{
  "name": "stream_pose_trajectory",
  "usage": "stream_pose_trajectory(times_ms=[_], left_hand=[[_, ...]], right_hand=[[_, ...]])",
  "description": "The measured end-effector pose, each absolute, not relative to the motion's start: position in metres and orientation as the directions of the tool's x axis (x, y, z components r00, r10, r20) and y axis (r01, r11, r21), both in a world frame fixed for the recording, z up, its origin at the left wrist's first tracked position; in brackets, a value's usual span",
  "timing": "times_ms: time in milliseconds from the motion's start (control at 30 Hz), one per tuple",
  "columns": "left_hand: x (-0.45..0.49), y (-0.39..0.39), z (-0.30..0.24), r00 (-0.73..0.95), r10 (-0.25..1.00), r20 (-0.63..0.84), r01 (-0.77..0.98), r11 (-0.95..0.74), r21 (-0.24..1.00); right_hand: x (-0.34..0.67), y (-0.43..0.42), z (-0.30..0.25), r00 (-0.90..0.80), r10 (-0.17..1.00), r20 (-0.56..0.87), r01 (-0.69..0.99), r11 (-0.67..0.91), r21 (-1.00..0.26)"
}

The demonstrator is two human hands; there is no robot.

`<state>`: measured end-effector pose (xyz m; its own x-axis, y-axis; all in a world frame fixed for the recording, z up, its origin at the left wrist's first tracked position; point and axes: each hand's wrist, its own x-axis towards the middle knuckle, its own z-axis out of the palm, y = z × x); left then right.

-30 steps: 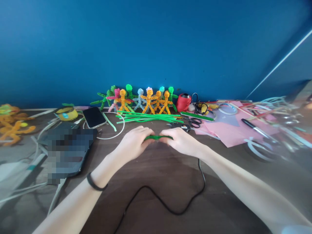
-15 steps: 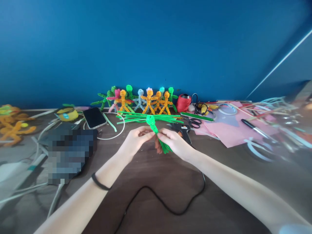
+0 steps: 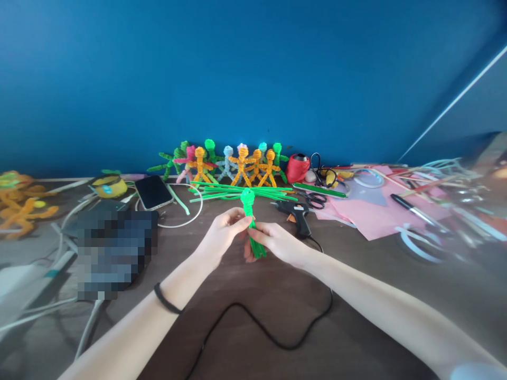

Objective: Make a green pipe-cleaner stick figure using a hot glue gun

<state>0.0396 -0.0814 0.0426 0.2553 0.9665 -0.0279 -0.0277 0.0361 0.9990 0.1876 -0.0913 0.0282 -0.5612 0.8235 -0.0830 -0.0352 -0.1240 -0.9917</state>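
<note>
A green pipe-cleaner figure (image 3: 247, 199) stands nearly upright between my hands, its rounded head wrapped and its loose stems hanging below. My left hand (image 3: 229, 227) pinches it just under the head from the left. From the right, my right hand (image 3: 275, 240) has thumb and fingers closed on the stems slightly lower. Part of the figure is hidden behind my fingers. Just beyond my hands lies a spread of loose green pipe cleaners (image 3: 214, 191). A black glue gun (image 3: 298, 214) rests to the right of my right hand.
Several finished pipe-cleaner figures (image 3: 242, 162) lean along the blue wall. On the left are a phone (image 3: 153, 191), a yellow roll (image 3: 110, 186) and white cables. Scissors (image 3: 317, 200), pink paper (image 3: 380, 219) and a black marker (image 3: 412, 207) lie right. The glue gun's cord (image 3: 273, 340) loops in front.
Both hands have come slightly down and nearer with the green figure, which is now more upright. More of the glue gun shows beside my right hand.
</note>
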Motion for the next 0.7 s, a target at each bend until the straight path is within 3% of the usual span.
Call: stream_pose_trajectory(times_ms=[300,500,700], left_hand=[[0.044,-0.085,0.037,0.284,0.959,-0.02,-0.126,0.058,0.99],[0.043,-0.079,0.03,0.214,0.976,-0.027,-0.225,0.077,0.971],[0.035,-0.069,0.016,0.132,0.982,-0.135,-0.387,0.177,0.905]], right_hand=[[0.187,-0.094,0.025,-0.538,0.833,-0.13,0.222,-0.009,-0.975],[0.188,-0.096,0.022,-0.511,0.857,-0.066,0.368,0.148,-0.918],[0.193,-0.091,0.024,-0.453,0.891,0.013,0.461,0.247,-0.852]])
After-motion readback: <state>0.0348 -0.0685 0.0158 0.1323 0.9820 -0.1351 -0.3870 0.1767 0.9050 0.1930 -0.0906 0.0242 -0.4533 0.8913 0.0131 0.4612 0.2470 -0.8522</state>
